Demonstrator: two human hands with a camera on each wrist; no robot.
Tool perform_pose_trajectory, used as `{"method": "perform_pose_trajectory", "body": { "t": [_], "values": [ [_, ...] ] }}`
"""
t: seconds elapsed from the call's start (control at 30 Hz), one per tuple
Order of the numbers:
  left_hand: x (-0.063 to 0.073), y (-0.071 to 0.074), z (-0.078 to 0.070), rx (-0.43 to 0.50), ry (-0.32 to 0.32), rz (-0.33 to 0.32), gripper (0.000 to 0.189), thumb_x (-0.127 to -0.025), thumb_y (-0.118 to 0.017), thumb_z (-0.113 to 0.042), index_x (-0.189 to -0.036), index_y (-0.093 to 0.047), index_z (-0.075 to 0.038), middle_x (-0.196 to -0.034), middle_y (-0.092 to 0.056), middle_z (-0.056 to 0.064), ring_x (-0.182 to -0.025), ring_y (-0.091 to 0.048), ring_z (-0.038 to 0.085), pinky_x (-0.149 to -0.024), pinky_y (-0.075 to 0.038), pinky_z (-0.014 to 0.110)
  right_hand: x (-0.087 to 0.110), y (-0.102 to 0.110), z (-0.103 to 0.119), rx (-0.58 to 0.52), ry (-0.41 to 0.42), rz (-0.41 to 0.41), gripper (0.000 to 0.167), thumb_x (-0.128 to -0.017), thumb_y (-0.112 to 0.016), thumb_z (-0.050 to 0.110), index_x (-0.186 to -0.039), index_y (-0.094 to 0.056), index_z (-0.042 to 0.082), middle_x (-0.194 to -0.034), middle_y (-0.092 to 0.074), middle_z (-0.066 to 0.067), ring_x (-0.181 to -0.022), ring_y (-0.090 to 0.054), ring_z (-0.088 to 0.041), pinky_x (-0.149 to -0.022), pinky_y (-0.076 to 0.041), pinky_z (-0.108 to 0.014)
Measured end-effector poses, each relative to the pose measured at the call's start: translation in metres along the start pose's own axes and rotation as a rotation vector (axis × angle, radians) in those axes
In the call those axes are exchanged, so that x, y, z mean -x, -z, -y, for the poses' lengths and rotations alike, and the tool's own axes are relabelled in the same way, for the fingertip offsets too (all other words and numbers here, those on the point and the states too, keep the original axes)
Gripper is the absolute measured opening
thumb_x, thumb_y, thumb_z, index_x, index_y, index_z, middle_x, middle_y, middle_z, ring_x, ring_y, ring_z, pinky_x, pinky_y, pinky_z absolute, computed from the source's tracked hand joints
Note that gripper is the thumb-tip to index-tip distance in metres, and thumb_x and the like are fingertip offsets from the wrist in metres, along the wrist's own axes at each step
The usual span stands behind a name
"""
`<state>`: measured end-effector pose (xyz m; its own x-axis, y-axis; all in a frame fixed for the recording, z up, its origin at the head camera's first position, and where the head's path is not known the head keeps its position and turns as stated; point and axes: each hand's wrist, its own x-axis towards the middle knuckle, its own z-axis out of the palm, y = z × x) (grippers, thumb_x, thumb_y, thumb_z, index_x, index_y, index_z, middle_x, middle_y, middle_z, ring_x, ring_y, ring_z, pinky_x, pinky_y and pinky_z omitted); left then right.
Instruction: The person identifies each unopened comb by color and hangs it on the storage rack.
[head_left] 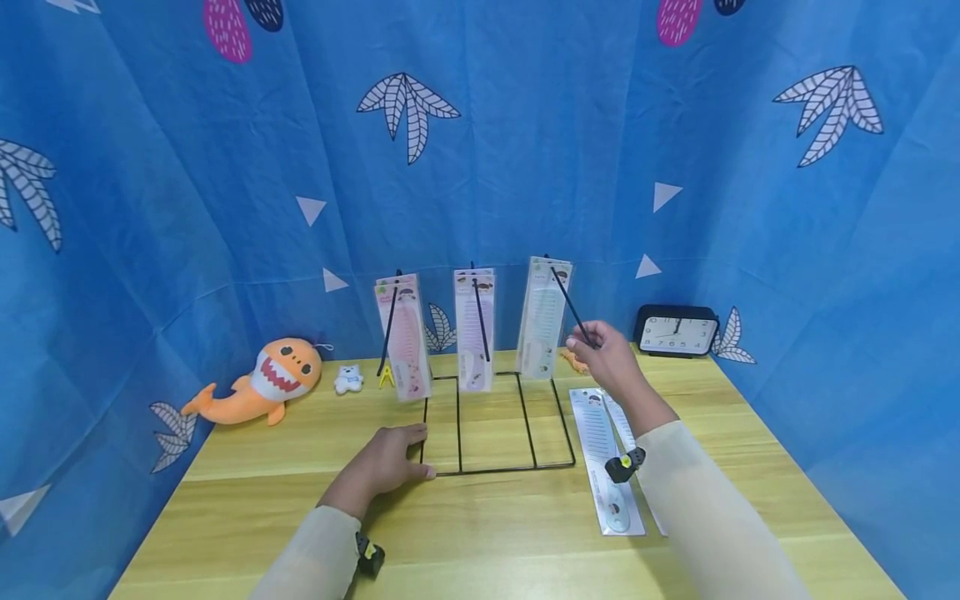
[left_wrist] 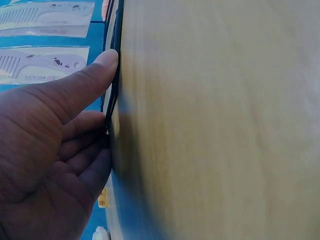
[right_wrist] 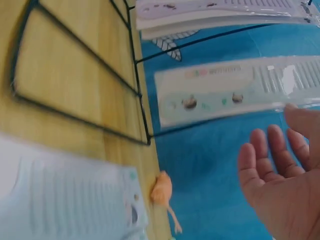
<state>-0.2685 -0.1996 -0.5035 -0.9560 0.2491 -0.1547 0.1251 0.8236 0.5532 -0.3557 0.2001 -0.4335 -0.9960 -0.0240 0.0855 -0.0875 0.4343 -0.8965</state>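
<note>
A black wire display rack [head_left: 498, 472] stands on the table with packaged plastic combs hanging from its hooks: pink comb packs [head_left: 408, 346] at left, purple comb packs [head_left: 475, 337] in the middle, green comb packs [right_wrist: 210, 95] at right. My left hand [head_left: 386, 458] holds the front left corner of the rack's base, thumb and fingertips on the wire. At the outer end of the right hook [head_left: 567, 302] is my right hand [head_left: 609, 354], its fingers loosely bent and parted, carrying no pack. Two comb packs [head_left: 600, 446] lie on the table beneath the right forearm, which partly covers one.
An orange shark plush [head_left: 273, 379], a small white bear figure [head_left: 348, 379] and a yellow clip [head_left: 386, 377] are at the back left. Behind the right hooks lies a small orange toy [right_wrist: 161, 189]. A black clock [head_left: 677, 331] stands at the back right before the blue curtain.
</note>
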Motion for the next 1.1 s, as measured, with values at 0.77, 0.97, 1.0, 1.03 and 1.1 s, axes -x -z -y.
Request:
{"method": "perform_pose_trajectory", "body": {
  "t": [0.77, 0.97, 1.0, 1.03, 1.1],
  "values": [
    [0.003, 0.001, 0.001, 0.004, -0.024, 0.015, 0.072, -0.094, -0.088, -0.028, -0.155, -0.059, -0.002, -0.168, -0.052, 0.013, -0.158, -0.044, 0.041, -0.131, -0.038, 0.058, 0.094, 0.05, -0.062, 0.584, -0.442, 0.18, 0.081, -0.091, -0.09, 0.031, -0.143, -0.047, -0.013, -0.11, -0.065, -0.024, -0.092, -0.068, -0.031, -0.071, -0.06, -0.036],
    [0.002, 0.001, 0.001, 0.0, -0.007, 0.019, 0.074, -0.094, -0.088, -0.031, -0.157, -0.058, -0.006, -0.169, -0.05, 0.01, -0.159, -0.043, 0.041, -0.131, -0.038, 0.058, 0.093, 0.05, -0.066, 0.596, -0.44, 0.177, 0.079, -0.089, -0.091, 0.032, -0.138, -0.048, -0.013, -0.107, -0.064, -0.025, -0.09, -0.067, -0.033, -0.068, -0.06, -0.037],
    [0.002, 0.001, 0.001, -0.001, -0.007, 0.018, 0.074, -0.094, -0.088, -0.031, -0.157, -0.058, -0.006, -0.169, -0.05, 0.01, -0.159, -0.043, 0.041, -0.131, -0.037, 0.058, 0.093, 0.051, -0.068, 0.597, -0.442, 0.176, 0.079, -0.089, -0.091, 0.031, -0.138, -0.048, -0.014, -0.108, -0.064, -0.025, -0.09, -0.067, -0.033, -0.068, -0.06, -0.037],
    [0.002, 0.001, 0.0, -0.004, -0.011, 0.017, 0.074, -0.094, -0.088, -0.031, -0.157, -0.058, -0.005, -0.169, -0.05, 0.01, -0.159, -0.043, 0.041, -0.131, -0.038, 0.059, 0.092, 0.052, -0.069, 0.599, -0.447, 0.174, 0.079, -0.09, -0.09, 0.03, -0.139, -0.047, -0.014, -0.109, -0.064, -0.026, -0.09, -0.067, -0.033, -0.068, -0.061, -0.038],
    [0.003, 0.002, 0.0, -0.005, -0.011, 0.015, 0.074, -0.094, -0.088, -0.031, -0.156, -0.059, -0.005, -0.169, -0.051, 0.011, -0.159, -0.043, 0.041, -0.131, -0.038, 0.059, 0.091, 0.057, -0.072, 0.606, -0.455, 0.168, 0.083, -0.091, -0.089, 0.03, -0.143, -0.043, -0.017, -0.112, -0.063, -0.029, -0.092, -0.067, -0.035, -0.07, -0.061, -0.039]
  ]
}}
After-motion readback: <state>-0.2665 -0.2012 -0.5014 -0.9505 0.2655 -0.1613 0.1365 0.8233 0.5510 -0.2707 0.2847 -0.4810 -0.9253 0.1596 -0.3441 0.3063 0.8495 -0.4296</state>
